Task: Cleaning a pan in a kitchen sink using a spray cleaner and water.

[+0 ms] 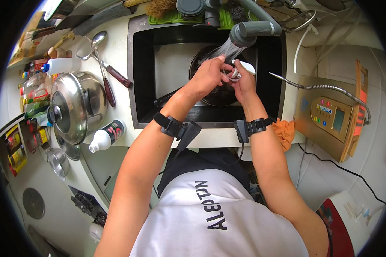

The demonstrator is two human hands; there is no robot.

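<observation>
My right hand (245,78) grips a white trigger sprayer head (247,67) above the sink. A thin clear dip tube (225,74) curves from it towards my left hand (209,73), whose curled fingers hold the tube. Water streams from the grey faucet head (243,36) onto and beside my left fingers. Below both hands a dark frying pan (220,99) sits in the black sink (142,106), its handle (167,97) pointing left. An uncapped white bottle (107,136) with a black label lies tilted in view on the counter at left.
Left of the sink are a lidded steel pot (74,109), a ladle (99,38) and a clear squeeze bottle (62,66). An orange cloth (283,133) hangs at the right counter edge. A gold control panel box (328,112) and a flexible metal hose (325,88) stand right.
</observation>
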